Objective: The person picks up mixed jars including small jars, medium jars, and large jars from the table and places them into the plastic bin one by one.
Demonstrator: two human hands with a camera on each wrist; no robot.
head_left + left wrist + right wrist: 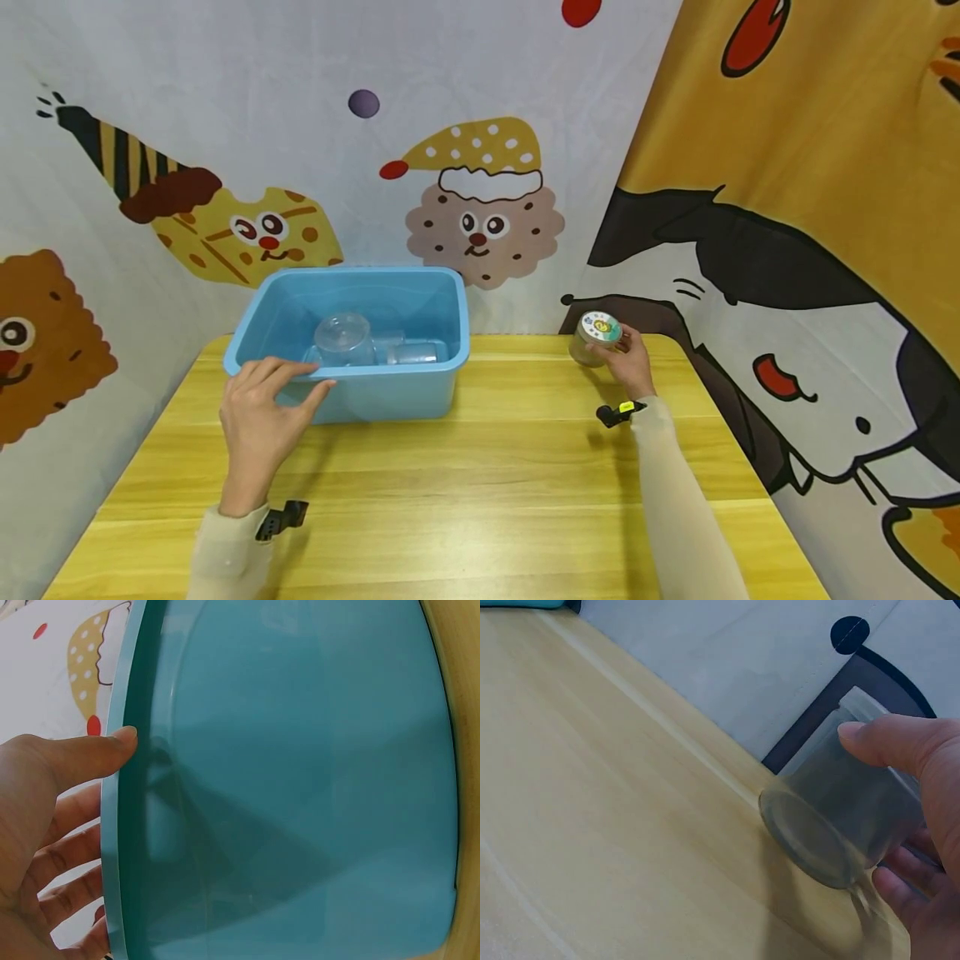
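At the back right, my right hand [628, 360] grips a clear plastic jar [584, 347] with a green and white printed lid [601, 327]. In the right wrist view the thumb lies along the side of the jar [840, 802] and the fingers curl behind it, its base close over the tabletop. My left hand [258, 417] holds the front rim of a light blue plastic tub [382, 396], with the thumb outside and the fingers over the rim. Inside the tub lie several clear plastic jars, one a wide round jar [345, 340].
The yellow wood-grain table [480, 483] ends at the back against a hanging cloth [480, 67] printed with cartoon figures. The tub stands at the table's back left. Both wrists wear a dark strap with a small camera.
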